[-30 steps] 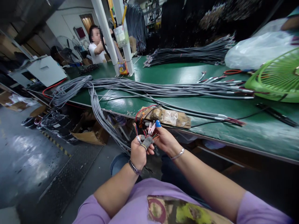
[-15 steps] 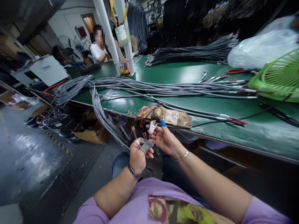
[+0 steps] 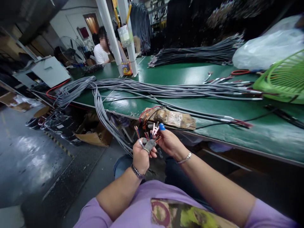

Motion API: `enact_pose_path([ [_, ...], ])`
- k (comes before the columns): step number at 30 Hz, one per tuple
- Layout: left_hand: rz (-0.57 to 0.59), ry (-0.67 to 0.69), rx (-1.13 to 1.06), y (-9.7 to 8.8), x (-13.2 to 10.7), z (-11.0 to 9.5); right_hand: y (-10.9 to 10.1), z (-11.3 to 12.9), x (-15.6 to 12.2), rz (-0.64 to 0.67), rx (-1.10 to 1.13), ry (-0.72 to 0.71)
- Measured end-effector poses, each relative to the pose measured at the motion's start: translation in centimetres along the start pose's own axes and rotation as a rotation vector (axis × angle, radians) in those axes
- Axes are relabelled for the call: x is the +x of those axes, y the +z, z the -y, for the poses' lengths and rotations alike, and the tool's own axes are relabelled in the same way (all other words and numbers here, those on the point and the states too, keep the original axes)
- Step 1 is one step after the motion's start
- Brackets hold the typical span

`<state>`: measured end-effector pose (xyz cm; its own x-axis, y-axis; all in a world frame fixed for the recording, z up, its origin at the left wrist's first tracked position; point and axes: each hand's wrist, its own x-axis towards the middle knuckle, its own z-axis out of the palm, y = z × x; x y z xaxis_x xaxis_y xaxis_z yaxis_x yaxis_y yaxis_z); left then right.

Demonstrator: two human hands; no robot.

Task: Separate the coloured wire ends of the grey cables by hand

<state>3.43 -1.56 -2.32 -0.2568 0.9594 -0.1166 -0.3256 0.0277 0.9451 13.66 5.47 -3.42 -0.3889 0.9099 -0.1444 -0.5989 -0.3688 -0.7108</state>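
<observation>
My left hand (image 3: 142, 155) is closed around the ends of grey cables, below the front edge of the bench. Thin coloured wires (image 3: 137, 133) fan out of the cable ends above the fist. A grey cover (image 3: 149, 145) sits over a finger or thumb of this hand. Close beside it on the right, my right hand (image 3: 169, 142) pinches a small pale pink clip-like piece (image 3: 155, 129). A blue cap (image 3: 162, 126) covers the tip of my right thumb. The right fingertips are partly hidden, near more coloured wires (image 3: 157, 138).
Long grey cables (image 3: 166, 88) lie along the green bench (image 3: 190, 74), some drooping over its edge. A wooden block (image 3: 171, 117) rests at the front edge. Right: a green fan (image 3: 280, 76) and plastic bag (image 3: 268, 50). Behind the posts sits a person (image 3: 101, 52).
My right thumb has tilted inward over the pink piece, which has turned and shows two prongs. My left hand keeps its hold on the cables. The person in the background has turned and leaned down.
</observation>
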Motion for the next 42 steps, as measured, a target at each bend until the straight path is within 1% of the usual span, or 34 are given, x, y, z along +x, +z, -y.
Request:
enact_pose_path([
  [2,0.0,0.001,-0.003,0.1,0.1,0.1,0.2,0.2,0.3,0.031,0.071,0.067],
  [4,-0.006,-0.004,-0.003,0.2,0.2,0.2,0.2,0.2,0.6,0.023,0.12,0.09],
  [10,-0.009,-0.031,0.033,0.0,0.4,0.5,0.1,-0.5,1.3,-0.067,0.161,0.069],
  [14,-0.012,-0.036,0.044,-0.1,0.5,0.5,0.4,-0.6,1.2,-0.105,0.172,0.05],
  [18,-0.006,-0.026,0.044,-0.2,0.3,0.3,0.6,-0.2,0.5,-0.035,0.163,0.091],
  [21,0.004,-0.019,0.048,-0.6,-0.1,0.4,0.1,0.1,-0.3,0.025,0.162,0.135],
  [26,-0.004,-0.01,0.054,-1.4,-0.8,0.9,-1.2,-0.4,-2.1,0.068,0.07,0.207],
  [28,-0.008,-0.017,0.05,-1.6,-0.9,1.1,-1.5,-0.7,-2.9,0.09,0.001,0.2],
  [32,-0.01,-0.019,0.069,-1.8,-1.0,1.4,-1.1,-0.9,-3.9,0.109,-0.134,0.12],
  [36,-0.006,-0.01,0.107,-1.7,-1.1,1.4,-0.1,-0.4,-3.8,0.062,-0.235,0.071],
  [38,0.034,-0.031,0.137,-1.7,-1.2,1.3,0.3,-0.1,-3.7,0.049,-0.319,0.049],
  [40,0.106,-0.073,0.176,-1.8,-1.2,1.1,0.6,0.1,-3.8,0.071,-0.387,0.039],
  [42,0.171,-0.121,0.204,-1.9,-1.2,0.9,0.8,0.1,-3.9,0.089,-0.41,0.039],
])
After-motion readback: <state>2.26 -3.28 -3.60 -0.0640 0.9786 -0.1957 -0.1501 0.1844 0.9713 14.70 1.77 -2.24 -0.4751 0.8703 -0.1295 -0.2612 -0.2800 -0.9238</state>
